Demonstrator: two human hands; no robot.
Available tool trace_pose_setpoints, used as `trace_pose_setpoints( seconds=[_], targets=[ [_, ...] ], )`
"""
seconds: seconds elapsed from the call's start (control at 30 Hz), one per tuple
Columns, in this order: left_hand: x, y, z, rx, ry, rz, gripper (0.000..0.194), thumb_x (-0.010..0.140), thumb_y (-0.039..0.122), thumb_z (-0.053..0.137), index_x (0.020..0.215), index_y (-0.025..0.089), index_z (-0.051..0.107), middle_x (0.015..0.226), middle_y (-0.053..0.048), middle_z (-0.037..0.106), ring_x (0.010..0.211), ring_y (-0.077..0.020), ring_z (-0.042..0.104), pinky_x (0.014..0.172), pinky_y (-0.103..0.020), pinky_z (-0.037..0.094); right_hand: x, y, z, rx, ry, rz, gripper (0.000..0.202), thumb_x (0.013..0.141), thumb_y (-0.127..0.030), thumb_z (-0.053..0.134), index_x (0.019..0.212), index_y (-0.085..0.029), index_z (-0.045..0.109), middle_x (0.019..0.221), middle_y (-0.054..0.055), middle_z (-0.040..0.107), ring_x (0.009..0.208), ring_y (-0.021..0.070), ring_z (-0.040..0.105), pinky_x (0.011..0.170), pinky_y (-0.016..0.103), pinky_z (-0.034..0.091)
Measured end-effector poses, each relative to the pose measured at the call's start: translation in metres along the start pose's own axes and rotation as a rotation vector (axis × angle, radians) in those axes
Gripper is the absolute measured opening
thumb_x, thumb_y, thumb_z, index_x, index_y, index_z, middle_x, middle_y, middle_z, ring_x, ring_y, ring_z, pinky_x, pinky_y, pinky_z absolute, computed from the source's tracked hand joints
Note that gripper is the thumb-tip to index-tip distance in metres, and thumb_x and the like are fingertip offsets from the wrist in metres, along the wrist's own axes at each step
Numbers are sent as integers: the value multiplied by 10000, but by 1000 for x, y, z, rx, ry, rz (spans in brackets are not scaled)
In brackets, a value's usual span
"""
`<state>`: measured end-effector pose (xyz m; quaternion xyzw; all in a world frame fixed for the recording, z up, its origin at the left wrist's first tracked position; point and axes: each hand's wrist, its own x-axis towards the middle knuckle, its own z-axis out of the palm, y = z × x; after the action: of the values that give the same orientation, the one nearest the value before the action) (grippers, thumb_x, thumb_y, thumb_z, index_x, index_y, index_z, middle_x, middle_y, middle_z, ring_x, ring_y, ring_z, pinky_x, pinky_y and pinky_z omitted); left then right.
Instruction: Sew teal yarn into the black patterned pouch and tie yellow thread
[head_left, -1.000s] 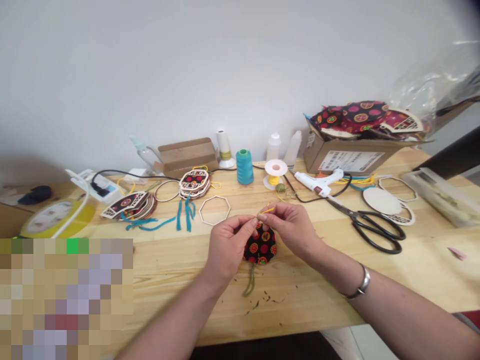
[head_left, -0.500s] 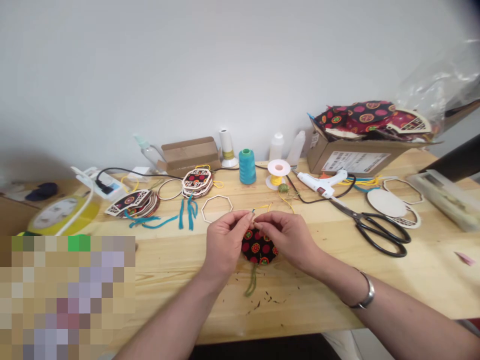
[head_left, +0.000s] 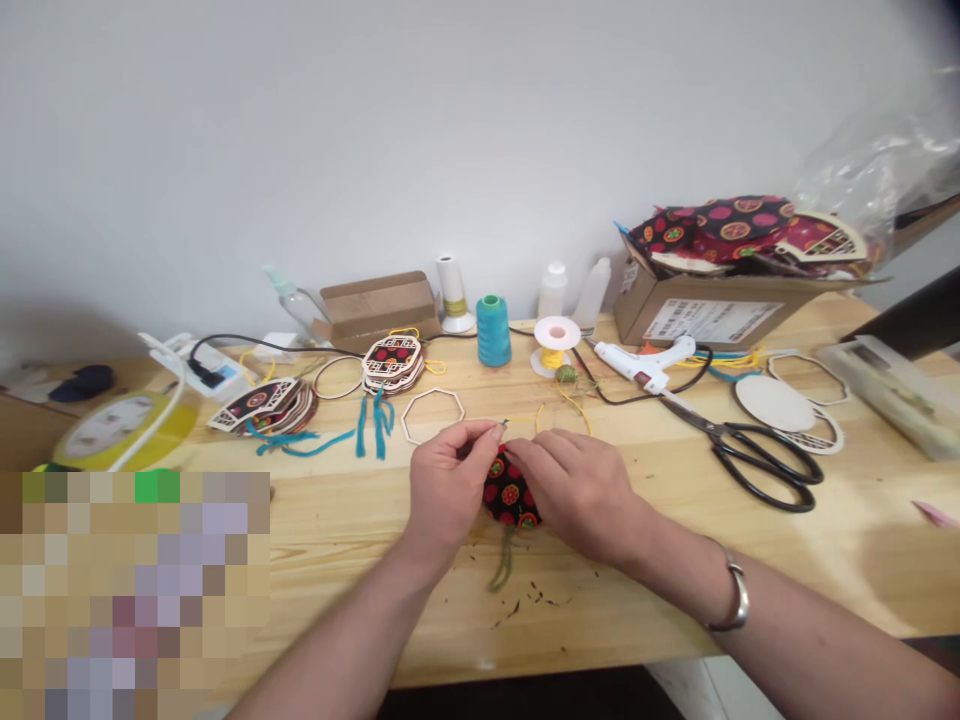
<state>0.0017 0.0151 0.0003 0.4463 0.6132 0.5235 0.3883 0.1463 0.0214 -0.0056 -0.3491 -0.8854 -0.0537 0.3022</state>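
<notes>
A round piece covered in black fabric with red and orange flower patterns [head_left: 510,495] is between my hands, low over the table. My left hand [head_left: 450,485] is closed, thumb and forefinger pinched at its upper left edge. A thin yellow cord [head_left: 519,420] leads off to the right from those fingertips, where a small dark green bit shows. My right hand [head_left: 589,490] is closed over the right side of the piece, its fingertips at the upper edge and partly hidden. A green yarn tassel [head_left: 501,562] hangs from the bottom of the piece.
Behind my hands are an octagonal wooden ring [head_left: 433,416], a teal thread cone [head_left: 493,332] and a yellow cord spool [head_left: 556,336]. A white glue gun [head_left: 646,366] and black-handled scissors [head_left: 761,460] lie to the right. A cardboard box [head_left: 705,308] holds patterned fabric. Finished-looking ornaments [head_left: 393,364] are stacked left.
My right hand has turned over more, its back now toward me and covering more of the patterned piece. My left hand keeps its pinch in nearly the same place.
</notes>
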Motion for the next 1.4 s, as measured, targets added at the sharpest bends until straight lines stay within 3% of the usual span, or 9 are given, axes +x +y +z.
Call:
trace_pose_setpoints(
  seconds=[0.13, 0.27, 0.47, 0.6, 0.8, 1.1, 1.4],
  targets=[
    [-3, -1, -1, 109, -76, 168, 87, 709, 207, 646, 716, 216, 732, 710, -8, 696, 674, -151, 585, 653, -241, 432, 4, 4, -13, -124, 0, -156, 206, 878, -129, 425, 852, -133, 629, 689, 41, 579, 611, 147, 455, 540, 300, 325],
    [-5, -2, -1, 156, -208, 252, 149, 748, 195, 601, 750, 240, 743, 645, -6, 657, 615, -143, 547, 599, -237, 403, 6, 13, -17, -62, -10, -128, 244, 895, -139, 392, 851, -158, 631, 726, 43, 586, 652, 144, 471, 569, 291, 346],
    [-6, 1, 1, 70, -304, 212, 141, 718, 184, 630, 751, 250, 749, 678, -17, 683, 642, -154, 582, 636, -249, 440, 10, 28, -13, 399, -34, 207, 187, 868, -168, 471, 843, -188, 656, 822, 32, 618, 729, 115, 548, 644, 243, 406],
    [-7, 2, -1, 18, -340, 173, 107, 720, 199, 642, 744, 230, 742, 755, -31, 714, 717, -170, 622, 693, -265, 473, 16, 36, -10, 725, -67, 392, 133, 816, -194, 557, 746, -176, 669, 715, 20, 617, 672, 116, 552, 637, 248, 425],
    [-3, -2, -4, -177, -290, -66, 102, 699, 275, 688, 751, 199, 732, 723, -20, 711, 663, -137, 606, 648, -237, 472, 16, 35, -2, 987, -175, 583, 150, 795, -242, 571, 720, -158, 671, 665, 12, 637, 619, 113, 543, 569, 233, 418],
    [2, 0, -5, -180, -149, -89, 109, 679, 284, 699, 719, 184, 717, 530, 39, 586, 499, -75, 474, 528, -195, 398, 13, 19, -3, 882, -224, 508, 211, 843, -272, 511, 771, -162, 676, 656, -1, 632, 590, 99, 512, 549, 217, 397],
    [4, -1, -4, -47, -70, -46, 95, 686, 276, 678, 691, 184, 702, 478, 61, 521, 475, -70, 415, 484, -188, 350, 9, 10, -9, 564, -192, 267, 195, 871, -197, 449, 848, -174, 641, 731, 13, 656, 632, 94, 555, 596, 206, 387]
  ],
)
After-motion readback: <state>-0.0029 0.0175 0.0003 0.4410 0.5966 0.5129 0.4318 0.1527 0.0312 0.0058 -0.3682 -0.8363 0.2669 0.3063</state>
